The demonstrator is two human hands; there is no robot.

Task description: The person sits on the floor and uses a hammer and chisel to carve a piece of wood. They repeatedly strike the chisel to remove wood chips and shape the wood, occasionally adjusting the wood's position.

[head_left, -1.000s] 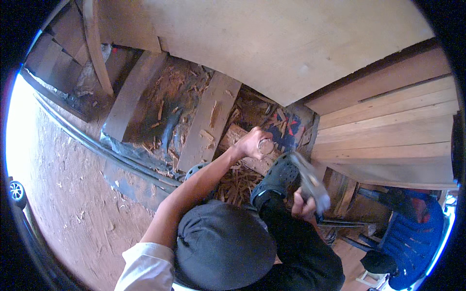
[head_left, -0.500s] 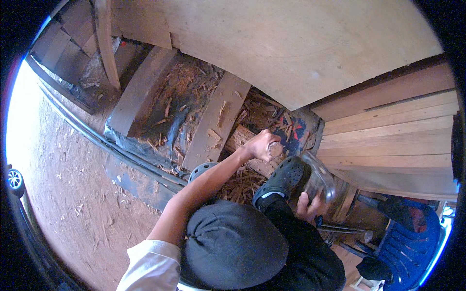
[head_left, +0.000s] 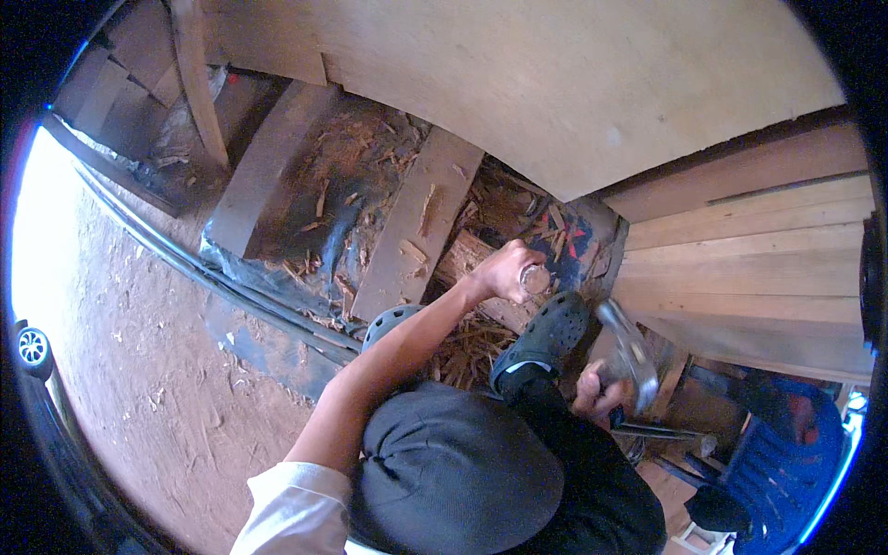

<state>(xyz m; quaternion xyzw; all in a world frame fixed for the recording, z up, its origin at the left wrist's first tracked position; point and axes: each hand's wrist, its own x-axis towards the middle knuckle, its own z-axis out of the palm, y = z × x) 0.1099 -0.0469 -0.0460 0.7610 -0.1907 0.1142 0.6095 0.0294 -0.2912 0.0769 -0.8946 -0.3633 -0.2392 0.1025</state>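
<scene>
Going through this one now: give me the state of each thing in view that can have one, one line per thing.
Round-ended handle: gripped in the left hand; lower end hidden.
Hammer: gripped in the right hand, head apart from the handle.
Log: lying down, partly hidden.
Wood chips: loose, scattered.
Right clog: worn.
Blue chair: nobody seated.

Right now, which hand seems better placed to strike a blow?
Probably the right hand: it holds the hammer, whose head is apart from the round-ended handle. The left hand is wrapped around that handle, so it looks better suited to steadying.
</scene>
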